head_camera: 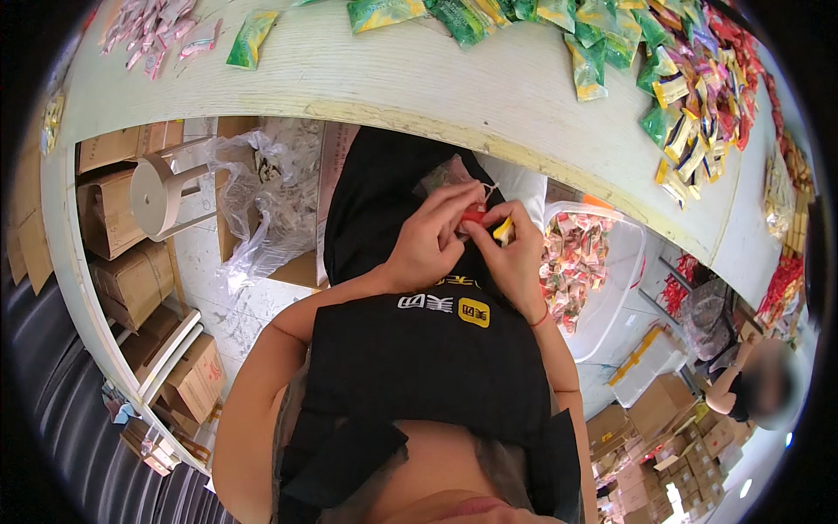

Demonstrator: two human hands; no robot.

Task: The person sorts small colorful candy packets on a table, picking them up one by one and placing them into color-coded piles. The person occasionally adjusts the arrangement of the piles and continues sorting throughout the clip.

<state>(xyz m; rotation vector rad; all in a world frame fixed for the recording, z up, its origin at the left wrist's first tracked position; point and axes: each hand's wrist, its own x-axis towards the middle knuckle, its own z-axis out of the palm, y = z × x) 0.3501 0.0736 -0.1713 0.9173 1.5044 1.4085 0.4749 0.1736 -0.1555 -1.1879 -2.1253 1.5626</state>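
Over my lap, in front of a black apron (425, 354), both hands meet at a small filled pouch (448, 173) that looks sheer, with a pale cord at its top. My left hand (432, 236) has its fingers closed round the pouch and a small red packet (474, 213). The thumb and a finger of my right hand (510, 249) pinch at the same red packet, while a yellow and white wrapped piece (503, 230) sits within its curled fingers. How the pouch's mouth lies is partly hidden by the fingers.
Green and yellow packets (458, 19), pink packets (154, 33) and mixed sweets (700, 124) lie on the white table (393, 85). Below stand a clear tub (622, 281) of small packets, a carton (294, 272) with plastic bags, and a stool (154, 196). Another person (740, 386) is at lower right.
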